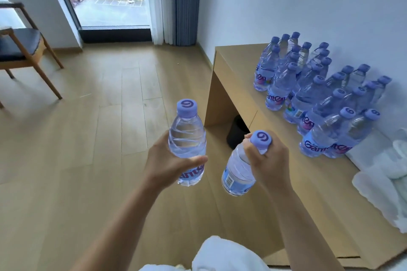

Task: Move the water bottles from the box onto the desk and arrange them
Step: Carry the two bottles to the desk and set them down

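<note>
Each grip holds a bottle: left hand [169, 160] and right hand [267, 160] over open floor [88, 138], beside the desk [233, 86] edge.

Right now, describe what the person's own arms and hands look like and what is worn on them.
Both forearms are bare from elbow to wrist: no sleeves, gloves, watch or bracelet show. The left hand and right hand carry no visible rings. White fabric bunches at the bottom edge near the body; whether it is clothing I cannot tell.
</note>
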Demonstrator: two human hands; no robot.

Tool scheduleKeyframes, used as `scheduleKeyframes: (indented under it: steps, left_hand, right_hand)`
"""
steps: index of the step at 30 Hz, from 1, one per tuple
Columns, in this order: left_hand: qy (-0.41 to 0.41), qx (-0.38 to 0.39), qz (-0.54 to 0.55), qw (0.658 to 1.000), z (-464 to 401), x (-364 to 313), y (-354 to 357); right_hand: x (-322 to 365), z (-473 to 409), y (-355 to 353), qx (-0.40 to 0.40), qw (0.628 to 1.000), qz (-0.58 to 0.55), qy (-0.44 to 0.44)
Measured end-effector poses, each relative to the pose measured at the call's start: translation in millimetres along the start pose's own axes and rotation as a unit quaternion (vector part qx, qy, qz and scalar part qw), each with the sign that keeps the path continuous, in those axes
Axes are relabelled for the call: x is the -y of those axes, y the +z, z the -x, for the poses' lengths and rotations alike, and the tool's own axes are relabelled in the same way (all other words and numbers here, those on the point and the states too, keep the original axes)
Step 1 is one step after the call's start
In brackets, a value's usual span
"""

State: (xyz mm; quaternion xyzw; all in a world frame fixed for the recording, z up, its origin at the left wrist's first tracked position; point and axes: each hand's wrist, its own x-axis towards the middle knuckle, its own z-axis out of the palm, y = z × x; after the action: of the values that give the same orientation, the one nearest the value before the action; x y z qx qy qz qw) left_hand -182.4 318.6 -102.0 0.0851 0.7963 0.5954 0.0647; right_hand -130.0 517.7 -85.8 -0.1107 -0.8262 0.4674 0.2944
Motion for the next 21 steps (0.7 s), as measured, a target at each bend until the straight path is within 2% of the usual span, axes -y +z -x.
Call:
scheduleKeyframes:
  steps: [8,21]
  left_hand:
    - [0.001,0.019,0.014,1.000,-123.2,5.5,4.2]
    - [0.029,0.080,0.010,0.996,-387.1,-18.4,45.8]
  right_hand:
    - [-32.2,-103.5,55.0,-0.021,1.000,0.016,-0.001]
    - [-91.3,-354.4,125.7,-0.080,0.997,-0.009,0.000]
